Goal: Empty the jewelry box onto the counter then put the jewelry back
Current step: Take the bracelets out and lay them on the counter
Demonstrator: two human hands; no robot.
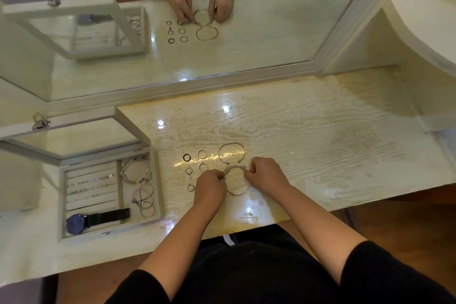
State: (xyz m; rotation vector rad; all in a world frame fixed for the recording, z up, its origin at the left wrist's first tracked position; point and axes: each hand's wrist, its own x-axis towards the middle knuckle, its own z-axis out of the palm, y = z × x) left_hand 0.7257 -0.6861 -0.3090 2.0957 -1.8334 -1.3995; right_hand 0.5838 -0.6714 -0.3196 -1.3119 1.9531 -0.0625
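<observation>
Left hand [211,186]: fingers curled, fingertips pinching the left edge of the textured bangle [237,194].
Right hand [265,175]: fingers curled, pinching the bangle's upper right edge, where a small clasp-like part shows.
Textured bangle: between the two hands, on the near middle of the counter [308,143]; its lower arc shows clear of both hands. I cannot tell whether it rests on the surface or is lifted just off it.
Cuff bangle [233,143]: flat on the counter just beyond the held bangle, opening toward the person.
Rings: a dark ring [184,157] and four thin rings [202,151] in two short columns left of the bangles, beside the left hand, with a tiny cross charm [190,177] among them.
Jewelry box [158,187]: at the left, lid [74,128] raised.
Box contents: stacked bangles [135,170] at the back right, hoop earrings [145,201] in front of them, small pieces in the roll slots, a blue-faced watch [76,223] along the front.
Mirror [222,44]: behind the counter, reflecting hands and jewelry.
</observation>
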